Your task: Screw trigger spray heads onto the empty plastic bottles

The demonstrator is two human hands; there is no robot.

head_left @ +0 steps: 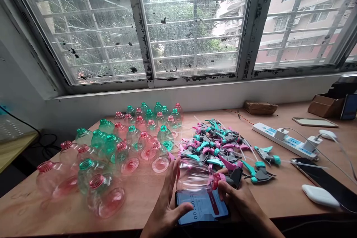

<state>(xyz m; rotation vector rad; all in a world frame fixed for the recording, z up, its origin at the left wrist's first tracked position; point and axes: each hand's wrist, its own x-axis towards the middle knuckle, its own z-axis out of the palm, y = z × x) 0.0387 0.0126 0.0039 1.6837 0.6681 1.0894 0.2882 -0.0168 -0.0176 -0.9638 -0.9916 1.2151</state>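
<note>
A clear pink spray bottle (193, 176) lies on its side in the air between my two hands, its neck pointing right. My left hand (167, 200) supports the base end, fingers against the bottom and thumb held out below. At the neck, my right hand (234, 195) grips around the pink collar, where a grey and pink trigger sprayer (235, 174) sits on the bottle. How far the sprayer is screwed on cannot be seen. Under the bottle a lit phone (210, 208) lies on the table. Beyond my hands is a heap of trigger sprayers (214, 145) in pink, teal and grey.
Several pink and green bottles without sprayers (131, 156) stand on the left of the wooden table (145, 208). To the right are a white power strip (283, 139) with plugs and cables, a dark phone (326, 182) and a white case (320, 195). A brown packet (260, 108) lies by the window wall.
</note>
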